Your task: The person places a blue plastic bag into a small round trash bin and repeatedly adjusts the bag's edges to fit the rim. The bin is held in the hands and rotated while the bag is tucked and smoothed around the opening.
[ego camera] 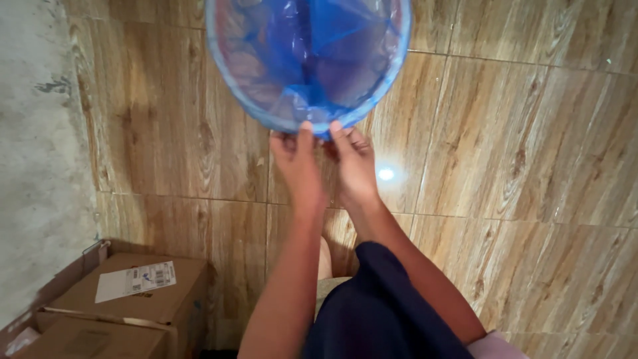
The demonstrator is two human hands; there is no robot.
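Blue round bin (229,80) sits at top centre of frame, cut off by the upper edge, seen from straight above so the mouth faces the camera. Lined with a blue plastic bag (312,53), crumpled and translucent inside, its edge folded over the rim. Both hands meet at the near point of the rim, just below centre-top. Left hand (297,163) pinches the rim/bag edge, thumb on top, fingers curled under. Right hand (354,159) does the same right beside it, thumb up on the rim, fingers tucked below; the two hands touch or nearly touch, can't tell which. Both are closed on the bag edge at the rim, and whether they grip plastic only or the rim too is not resolvable. Forearms run down from the hands toward bottom centre. Dark navy garment (385,312) covers the lower body at bottom centre, bare knee showing between the arms. Floor is glossy wood-look tile (518,166) with a bright light reflection just right of the right hand. Rough grey plastered wall (33,166) down the left edge. Cardboard boxes (133,306) in lower left corner, top one carrying a white shipping label (136,280), well apart from the bin.
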